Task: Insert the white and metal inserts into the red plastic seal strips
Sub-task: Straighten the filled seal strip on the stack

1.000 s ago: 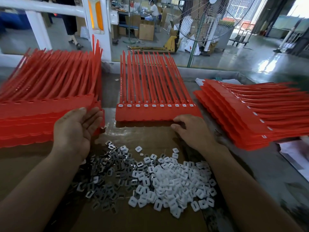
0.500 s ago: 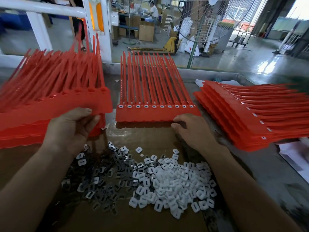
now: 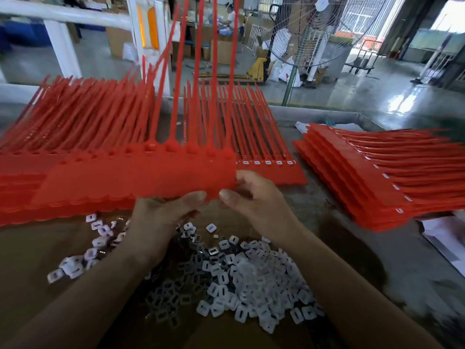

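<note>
Both hands hold a fresh sheet (image 3: 141,177) of red strips, lifted at mid-frame with its tails pointing up. Your left hand (image 3: 163,217) pinches the lower edge, thumb in front. Your right hand (image 3: 254,200) pinches the right corner, its fingers (image 3: 247,180) curled round the edge.

Lay the sheet flat on the cardboard (image 3: 63,248) with its tails away from you. The socket row should lie just above the inserts (image 3: 251,280) heaped at lower centre, white ones to the right and darker metal ones to the left. Set it down beyond the heap, not on it.

Mind the long tails: a filled sheet (image 3: 276,173) lies just behind, white inserts showing, and could snag them. The left stack (image 3: 50,147) and right stack (image 3: 377,177) crowd the desk (image 3: 377,260) on both sides.
</note>
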Demonstrator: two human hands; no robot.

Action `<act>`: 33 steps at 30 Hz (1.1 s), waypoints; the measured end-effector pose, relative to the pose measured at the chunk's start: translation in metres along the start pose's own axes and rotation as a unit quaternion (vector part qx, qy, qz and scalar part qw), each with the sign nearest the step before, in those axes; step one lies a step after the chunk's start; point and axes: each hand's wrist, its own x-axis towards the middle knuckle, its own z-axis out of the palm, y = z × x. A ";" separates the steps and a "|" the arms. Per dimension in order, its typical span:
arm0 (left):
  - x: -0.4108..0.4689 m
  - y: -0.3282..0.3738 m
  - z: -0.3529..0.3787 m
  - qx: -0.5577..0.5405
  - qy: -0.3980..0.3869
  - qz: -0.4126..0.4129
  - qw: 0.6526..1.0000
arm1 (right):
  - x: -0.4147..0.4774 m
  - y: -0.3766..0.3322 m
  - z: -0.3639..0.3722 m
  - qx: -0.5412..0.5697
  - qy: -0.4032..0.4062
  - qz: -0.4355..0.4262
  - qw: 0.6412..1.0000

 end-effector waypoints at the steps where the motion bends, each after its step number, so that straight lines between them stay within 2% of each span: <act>1: 0.000 0.000 0.002 -0.005 -0.013 -0.004 1.000 | 0.000 0.000 0.002 0.023 0.015 -0.002 1.000; 3: 0.001 0.000 0.004 -0.035 -0.028 -0.032 0.998 | 0.001 0.000 0.000 0.069 0.037 -0.002 0.997; 6: 0.007 0.005 0.001 -0.121 -0.009 -0.101 0.987 | 0.005 0.001 -0.015 0.077 0.078 0.010 0.994; 9: 0.016 0.015 -0.013 -0.221 0.084 -0.148 0.960 | 0.008 0.008 -0.040 0.072 0.134 0.040 0.988; 11: 0.022 0.017 -0.024 -0.240 0.156 -0.139 0.948 | 0.009 0.015 -0.057 0.043 0.158 0.066 0.984; 13: 0.024 0.015 -0.029 -0.191 0.182 -0.113 0.958 | 0.009 0.021 -0.070 0.011 0.167 0.081 0.983; 16: 0.025 0.007 -0.033 -0.116 0.178 -0.106 0.972 | 0.009 0.026 -0.078 -0.040 0.169 0.085 0.981; 20: 0.025 0.003 -0.031 -0.026 0.147 -0.084 0.985 | 0.007 0.035 -0.092 -0.104 0.174 0.114 0.973; 23: 0.022 -0.001 -0.028 0.108 0.106 -0.055 0.987 | 0.003 0.039 -0.099 -0.165 0.151 0.166 0.960; 27: 0.019 -0.004 -0.028 0.344 0.068 0.028 0.936 | 0.000 0.041 -0.103 -0.186 0.125 0.236 0.946; 30: 0.018 -0.006 -0.025 0.414 0.057 0.034 0.908 | 0.001 0.043 -0.104 -0.232 0.108 0.265 0.930; 33: 0.019 -0.006 -0.025 0.444 0.044 0.034 0.894 | 0.001 0.047 -0.105 -0.234 0.106 0.286 0.923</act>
